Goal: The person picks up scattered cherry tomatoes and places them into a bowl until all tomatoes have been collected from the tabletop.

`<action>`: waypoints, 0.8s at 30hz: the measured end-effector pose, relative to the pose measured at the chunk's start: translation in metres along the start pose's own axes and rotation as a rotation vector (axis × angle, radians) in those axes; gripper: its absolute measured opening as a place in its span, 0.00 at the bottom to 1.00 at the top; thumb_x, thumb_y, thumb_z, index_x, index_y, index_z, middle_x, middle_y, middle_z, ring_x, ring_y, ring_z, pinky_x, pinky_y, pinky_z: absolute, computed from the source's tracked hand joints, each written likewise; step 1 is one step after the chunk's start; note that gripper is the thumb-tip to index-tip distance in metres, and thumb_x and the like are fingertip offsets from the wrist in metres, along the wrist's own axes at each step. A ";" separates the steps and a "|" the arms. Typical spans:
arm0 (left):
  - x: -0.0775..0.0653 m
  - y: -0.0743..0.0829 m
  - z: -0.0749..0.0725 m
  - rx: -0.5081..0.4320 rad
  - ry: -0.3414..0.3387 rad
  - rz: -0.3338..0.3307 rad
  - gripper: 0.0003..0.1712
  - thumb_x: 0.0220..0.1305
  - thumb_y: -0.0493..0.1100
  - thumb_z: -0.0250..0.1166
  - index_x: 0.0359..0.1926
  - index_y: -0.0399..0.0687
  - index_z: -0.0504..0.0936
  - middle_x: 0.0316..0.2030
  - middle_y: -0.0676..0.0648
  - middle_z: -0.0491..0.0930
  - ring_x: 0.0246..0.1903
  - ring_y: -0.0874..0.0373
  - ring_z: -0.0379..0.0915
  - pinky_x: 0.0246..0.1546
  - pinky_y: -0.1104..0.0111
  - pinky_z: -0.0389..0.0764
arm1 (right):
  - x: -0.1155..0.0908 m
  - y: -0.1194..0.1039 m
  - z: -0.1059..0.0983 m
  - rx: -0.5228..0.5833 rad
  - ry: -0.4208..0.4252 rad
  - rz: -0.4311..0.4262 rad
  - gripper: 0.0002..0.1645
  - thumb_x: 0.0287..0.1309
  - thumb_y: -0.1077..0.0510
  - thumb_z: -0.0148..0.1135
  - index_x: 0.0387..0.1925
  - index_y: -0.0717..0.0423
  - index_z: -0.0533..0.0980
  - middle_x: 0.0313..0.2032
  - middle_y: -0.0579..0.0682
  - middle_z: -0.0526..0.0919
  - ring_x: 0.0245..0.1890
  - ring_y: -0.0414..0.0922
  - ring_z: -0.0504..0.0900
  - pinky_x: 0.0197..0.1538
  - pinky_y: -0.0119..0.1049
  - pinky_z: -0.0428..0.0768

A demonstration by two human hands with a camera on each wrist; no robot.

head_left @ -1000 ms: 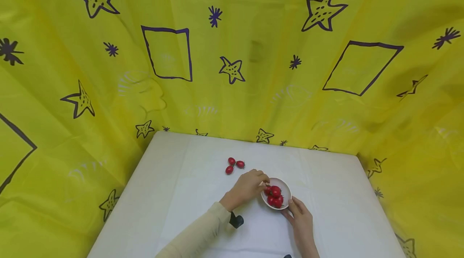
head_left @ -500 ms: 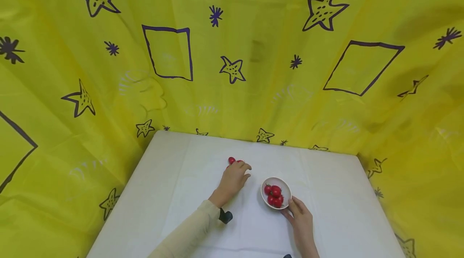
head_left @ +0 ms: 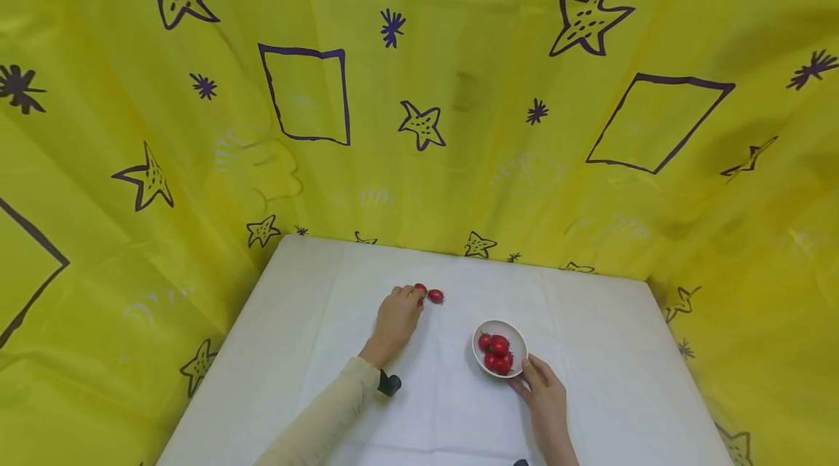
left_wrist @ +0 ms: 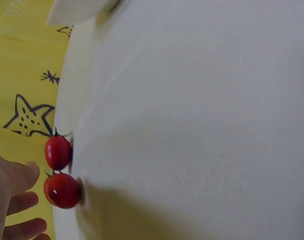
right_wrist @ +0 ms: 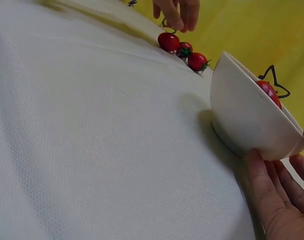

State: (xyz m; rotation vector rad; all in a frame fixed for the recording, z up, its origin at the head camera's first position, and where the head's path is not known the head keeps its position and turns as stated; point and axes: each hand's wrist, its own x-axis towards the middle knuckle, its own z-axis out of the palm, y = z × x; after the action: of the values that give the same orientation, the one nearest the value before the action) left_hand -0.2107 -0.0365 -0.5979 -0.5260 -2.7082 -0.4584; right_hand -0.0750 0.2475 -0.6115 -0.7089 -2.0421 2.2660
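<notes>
Three red cherry tomatoes [head_left: 435,296] lie close together on the white table, partly covered by my left hand [head_left: 396,317] in the head view. The right wrist view has the left fingers hanging just above the nearest tomato [right_wrist: 168,42]. Seen from the left wrist, thumb and fingers are spread beside the tomatoes [left_wrist: 64,191], with nothing between them. My right hand [head_left: 546,397] grips a small white bowl [head_left: 515,336] by its right side, thumb at the rim and fingers low on the outer wall [right_wrist: 251,110]. Several tomatoes [head_left: 499,346] are inside the bowl.
A white cloth [head_left: 609,364] covers the table. Yellow curtains [head_left: 459,182] with drawn stars and frames stand along its back and sides. A black strap piece [head_left: 390,384] sits at the left wrist.
My left hand has moved from the bowl back left to the loose tomatoes, leaving a tomato in the bowl. The right hand and the bowl have stayed in place.
</notes>
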 end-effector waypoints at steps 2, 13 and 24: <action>-0.001 -0.004 0.002 0.013 -0.025 -0.022 0.14 0.65 0.44 0.74 0.50 0.48 0.86 0.47 0.47 0.87 0.44 0.49 0.81 0.44 0.61 0.86 | 0.000 0.000 0.000 0.000 0.004 -0.001 0.35 0.78 0.51 0.56 0.73 0.70 0.62 0.65 0.60 0.77 0.46 0.26 0.84 0.56 0.32 0.86; -0.008 -0.014 0.006 -0.026 -0.091 -0.085 0.17 0.67 0.42 0.73 0.55 0.45 0.85 0.48 0.45 0.87 0.44 0.49 0.83 0.45 0.59 0.87 | -0.002 0.001 0.001 0.021 0.014 0.005 0.36 0.78 0.51 0.57 0.73 0.70 0.62 0.58 0.49 0.80 0.46 0.27 0.84 0.56 0.32 0.86; -0.011 -0.013 0.006 -0.029 -0.108 -0.086 0.18 0.65 0.44 0.74 0.54 0.47 0.85 0.46 0.46 0.87 0.41 0.51 0.81 0.43 0.61 0.86 | -0.001 0.000 0.002 0.008 0.014 0.018 0.37 0.78 0.49 0.56 0.75 0.69 0.61 0.71 0.64 0.69 0.45 0.26 0.83 0.56 0.31 0.86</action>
State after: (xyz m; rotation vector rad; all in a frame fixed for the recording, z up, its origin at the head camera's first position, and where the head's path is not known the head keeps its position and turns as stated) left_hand -0.2082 -0.0484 -0.6106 -0.4555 -2.8400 -0.5069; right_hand -0.0742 0.2452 -0.6112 -0.7428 -2.0284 2.2705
